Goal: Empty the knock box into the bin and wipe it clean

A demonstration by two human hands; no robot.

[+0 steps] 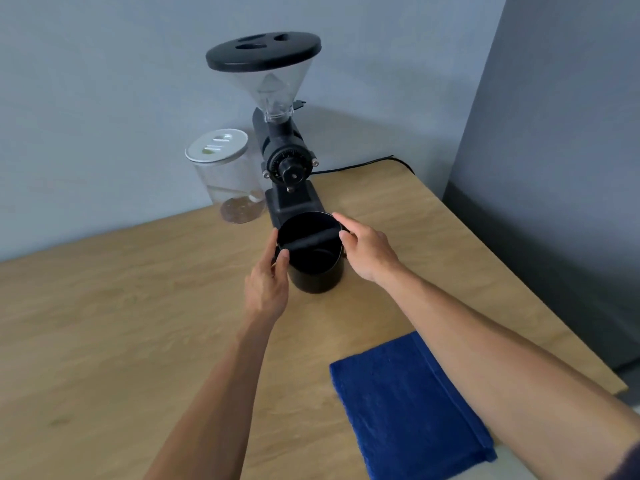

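The black round knock box (313, 261) stands upright on the wooden table (121, 306), just in front of the grinder. A dark bar crosses its open top. My left hand (268, 285) grips its left rim, thumb on the edge. My right hand (363, 249) holds the right rim, fingers curled over the edge. A folded blue cloth (408, 407) lies flat near the table's front right edge, under my right forearm. No bin is in view.
A black coffee grinder (284, 161) with a clear hopper stands behind the knock box. A clear lidded jar (230, 178) sits to its left. A black cable (363, 164) runs off the back right. The table edge falls away on the right beside a grey wall.
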